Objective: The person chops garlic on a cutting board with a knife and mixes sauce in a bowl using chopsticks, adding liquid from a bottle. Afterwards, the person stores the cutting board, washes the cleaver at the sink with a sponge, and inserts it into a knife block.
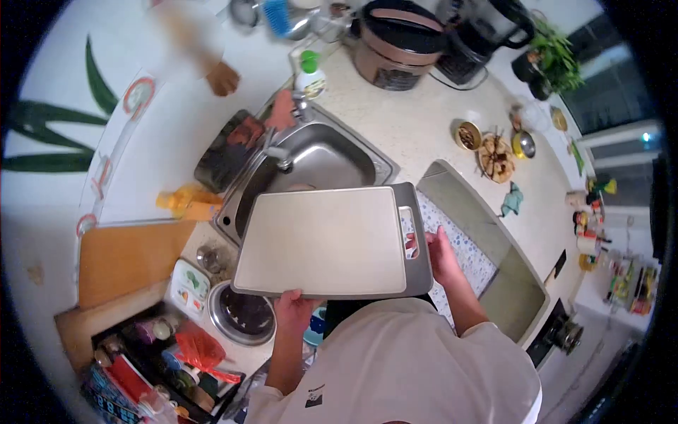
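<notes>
A beige cutting board (321,240) with a grey rim and a handle slot at its right end is held level in front of my body. My left hand (295,309) grips its near edge, thumb on top and the other fingers hidden beneath. At the handle end, my right hand (439,256) has its fingers hooked through the slot from the right. Just beyond the board lies the steel sink (332,155), whose near part the board covers. The sink's faucet (281,157) points into the basin.
A rice cooker (395,49) and a green-capped bottle (311,74) stand behind the sink. Small bowls (467,136) and a plate of food (497,159) sit at the right. A steel pot (242,314) is at the lower left, beside a yellow bottle (187,203) further back.
</notes>
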Demonstrator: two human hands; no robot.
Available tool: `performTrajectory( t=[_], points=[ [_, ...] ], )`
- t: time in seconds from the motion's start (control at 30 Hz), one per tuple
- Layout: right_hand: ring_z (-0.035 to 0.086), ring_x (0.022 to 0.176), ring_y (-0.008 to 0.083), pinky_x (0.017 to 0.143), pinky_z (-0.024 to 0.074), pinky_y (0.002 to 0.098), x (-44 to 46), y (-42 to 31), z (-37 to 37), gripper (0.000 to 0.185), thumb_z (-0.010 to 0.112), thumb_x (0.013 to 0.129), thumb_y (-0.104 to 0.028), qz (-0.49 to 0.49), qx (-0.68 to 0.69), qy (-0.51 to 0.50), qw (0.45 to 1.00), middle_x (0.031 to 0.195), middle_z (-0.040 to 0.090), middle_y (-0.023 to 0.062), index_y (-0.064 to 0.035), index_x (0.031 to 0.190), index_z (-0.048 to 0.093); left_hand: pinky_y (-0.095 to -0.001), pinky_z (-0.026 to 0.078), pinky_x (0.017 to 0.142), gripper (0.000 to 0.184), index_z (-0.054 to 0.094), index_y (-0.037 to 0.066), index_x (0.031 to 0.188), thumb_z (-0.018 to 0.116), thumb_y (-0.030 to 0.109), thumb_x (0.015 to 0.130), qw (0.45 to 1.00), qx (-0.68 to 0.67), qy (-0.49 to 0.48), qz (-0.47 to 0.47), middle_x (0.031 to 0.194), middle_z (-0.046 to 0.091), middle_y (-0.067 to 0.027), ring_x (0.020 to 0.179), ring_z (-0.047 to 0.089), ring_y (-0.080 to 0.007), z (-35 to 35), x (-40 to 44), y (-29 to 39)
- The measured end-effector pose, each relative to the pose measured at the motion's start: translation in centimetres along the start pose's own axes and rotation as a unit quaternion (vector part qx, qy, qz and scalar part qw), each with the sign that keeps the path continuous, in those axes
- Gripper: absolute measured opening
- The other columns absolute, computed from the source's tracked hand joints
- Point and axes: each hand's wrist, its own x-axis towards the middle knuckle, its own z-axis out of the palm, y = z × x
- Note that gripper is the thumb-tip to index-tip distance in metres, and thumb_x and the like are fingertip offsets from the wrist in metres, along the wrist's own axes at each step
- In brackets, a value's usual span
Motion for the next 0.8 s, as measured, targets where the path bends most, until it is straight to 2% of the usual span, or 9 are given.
performTrajectory(
  t=[0.03,0.13,0.17,0.37,0.47,0.5,0.57,0.67,0.8],
  points=[
    [0.066,0.099,0.027,0.093,0.0501,0.0401,-0.8,0.4,-1.5,0.07,0.037,0.106,-0.058,-0.016,0.074,0.01,0.997,0.106,0.072,0.0149,0.0028,0.132,0.059,-0.0553,0.058,0.093,0.066,0.05,0.005,0.138,0.066,0.011,0.075,1.0,0.005,-0.013,-0.012,0.131,0.06,-0.0116,0.121,0.062,-0.0334,0.2,0.1,-0.7],
    [0.067,0.086,0.0235,0.082,0.0535,0.0366,-4.8,0.8,-4.9,0.063,0.043,0.105,-0.054,-0.082,0.073,0.041,0.993,0.104,0.072,0.0136,0.0027,0.128,0.061,-0.0543,0.058,0.095,0.064,0.051,0.004,0.138,0.065,0.011,0.075,0.997,0.027,-0.054,-0.047,0.13,0.061,-0.0122,0.121,0.062,-0.034,1.5,0.7,-3.4],
    [0.068,0.08,0.0218,0.078,0.0542,0.0334,-6.4,0.5,-5.8,0.057,0.05,0.104,-0.048,-0.113,0.056,0.049,0.991,0.103,0.071,0.0129,0.0035,0.125,0.061,-0.0539,0.058,0.096,0.064,0.051,0.003,0.138,0.064,0.012,0.076,0.995,0.037,-0.066,-0.06,0.13,0.062,-0.0125,0.12,0.063,-0.0343,2.0,0.6,-4.5],
    [0.066,0.092,0.0174,0.081,0.0535,0.0318,-15.5,1.6,-15.0,0.036,0.062,0.1,-0.029,-0.214,0.059,0.08,0.972,0.104,0.07,0.0082,-0.0007,0.123,0.06,-0.0505,0.058,0.095,0.059,0.052,0.003,0.139,0.059,0.012,0.081,0.958,0.052,-0.224,-0.171,0.13,0.064,-0.0129,0.119,0.064,-0.0331,6.1,1.9,-13.4],
    [0.065,0.097,0.0163,0.084,0.0537,0.0319,-21.3,0.7,-18.2,0.033,0.067,0.097,-0.016,-0.189,0.121,0.169,0.96,0.105,0.069,0.0061,-0.0056,0.126,0.058,-0.0497,0.059,0.092,0.06,0.052,0.004,0.139,0.06,0.013,0.081,0.958,0.098,-0.21,-0.168,0.129,0.064,-0.0117,0.118,0.065,-0.032,12.5,-0.5,-19.4],
    [0.065,0.098,0.0159,0.087,0.0536,0.0319,-23.1,0.8,-19.9,0.036,0.067,0.095,-0.008,-0.188,0.165,0.169,0.954,0.108,0.069,0.006,-0.0083,0.13,0.057,-0.0487,0.058,0.091,0.057,0.054,0.004,0.137,0.059,0.013,0.081,0.953,0.106,-0.22,-0.181,0.127,0.065,-0.0114,0.117,0.065,-0.031,13.6,-0.8,-21.6],
    [0.066,0.098,0.0156,0.086,0.054,0.0318,-26.4,1.2,-23.3,0.035,0.065,0.096,-0.006,-0.203,0.205,0.205,0.935,0.109,0.069,0.0065,-0.0081,0.13,0.057,-0.0469,0.057,0.09,0.052,0.058,0.004,0.134,0.057,0.012,0.083,0.941,0.122,-0.236,-0.21,0.122,0.068,-0.0106,0.115,0.066,-0.029,15.2,-1.5,-25.6],
    [0.066,0.097,0.015,0.084,0.0546,0.0313,-31.7,0.9,-27.6,0.034,0.064,0.096,-0.005,-0.236,0.232,0.273,0.903,0.109,0.069,0.0068,-0.0079,0.13,0.057,-0.0478,0.056,0.093,0.055,0.055,0.005,0.138,0.057,0.012,0.083,0.901,0.112,-0.336,-0.249,0.128,0.067,-0.0091,0.118,0.065,-0.028,20.1,-2.7,-32.4],
    [0.067,0.091,0.0139,0.08,0.0549,0.0296,-37.3,1.6,-32.9,0.034,0.061,0.095,-0.003,-0.29,0.237,0.333,0.865,0.104,0.07,0.0062,-0.0092,0.128,0.058,-0.049,0.051,0.103,0.06,0.052,0.006,0.14,0.062,0.019,0.082,0.891,0.175,-0.296,-0.297,0.13,0.063,-0.0111,0.125,0.059,-0.0312,24.2,-2.7,-40.4]
  ],
)
